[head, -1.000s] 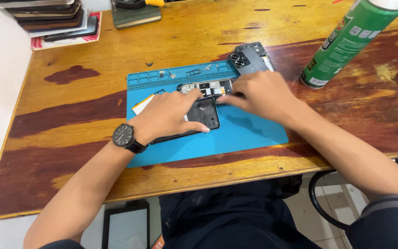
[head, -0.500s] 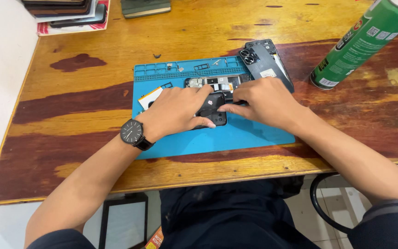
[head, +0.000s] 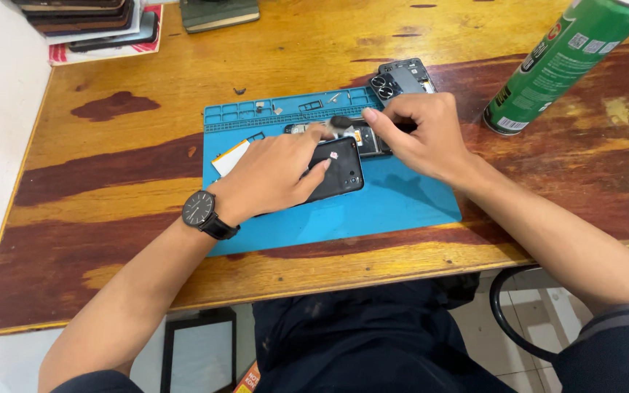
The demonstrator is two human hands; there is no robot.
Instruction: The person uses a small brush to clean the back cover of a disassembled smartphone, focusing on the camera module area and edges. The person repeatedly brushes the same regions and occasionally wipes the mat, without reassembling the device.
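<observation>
Since half a second ago our left hand [head: 278, 171] has slid down the phone [head: 338, 169], so more of its dark body now shows past our fingertips, and our right hand [head: 420, 135] has drawn back a little toward the phone's upper right corner.

We take the blue mat [head: 373, 207] as our landmark. The phone lies opened on the mat's middle, tilted, with its lower left part hidden under our left hand. That hand lies flat on it, fingers spread and pressing down, not closed around anything; the wrist wears a black watch [head: 199, 210] just off the mat's left edge. Our right hand sits at the mat's upper right, touching the phone's top end, with fingers pinched together on a small dark brush [head: 341, 122] whose tip points left over the phone's top edge.

A grey back cover [head: 402, 76] rests at the mat's upper right corner, partly off it. A green spray can [head: 558, 62] stands on the counter [head: 111, 211] to the right of the mat, well apart from it. A stack of phones [head: 85, 18] lies far off past the mat's upper left.
</observation>
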